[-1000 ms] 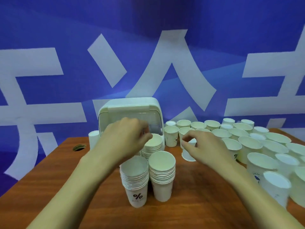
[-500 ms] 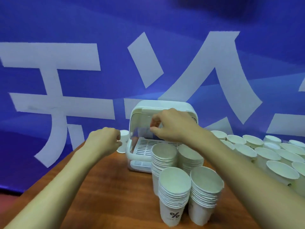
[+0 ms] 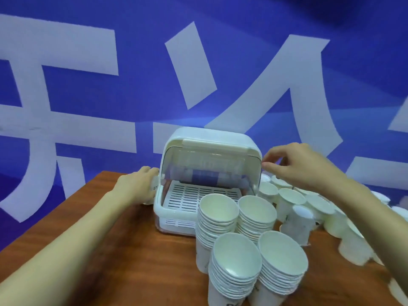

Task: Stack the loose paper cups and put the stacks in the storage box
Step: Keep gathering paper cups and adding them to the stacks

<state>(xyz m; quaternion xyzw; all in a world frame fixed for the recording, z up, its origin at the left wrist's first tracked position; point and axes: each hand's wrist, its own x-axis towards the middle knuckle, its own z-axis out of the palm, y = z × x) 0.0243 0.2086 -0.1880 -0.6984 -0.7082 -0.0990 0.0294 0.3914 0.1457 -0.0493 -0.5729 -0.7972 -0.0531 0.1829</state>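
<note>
1 chg | R hand (image 3: 295,166) off lid (image 3: 209,168), now at box (image 3: 212,138) edge

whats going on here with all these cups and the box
A person is packing paper cups. Four stacks stand on the table in front of the white storage box, whose lid is swung up; no cups show on its slatted tray yet. The left hand is at the box's left side, by a single cup, and the right hand reaches to its upper right corner. Many loose cups sit on the right.
</note>
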